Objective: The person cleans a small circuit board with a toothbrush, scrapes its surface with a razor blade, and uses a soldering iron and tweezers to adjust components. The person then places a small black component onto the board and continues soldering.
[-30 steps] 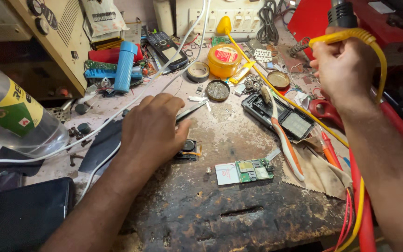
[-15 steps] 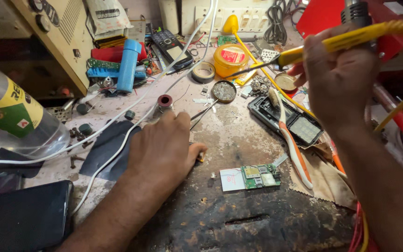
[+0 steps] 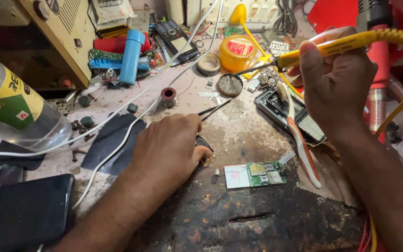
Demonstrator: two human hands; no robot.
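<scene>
While the right hand grips a yellow soldering iron like a pen, fingers closed around its stiff handle well behind the hot tip, the left hand lies curled on the workbench, pinching tweezers and pressing down a small dark part. That part looks light and fragile. 1 green circuit board lies just beside it, best held by its edges.

Bare bench between hands; toothbrush, circuit board flank it.
</scene>
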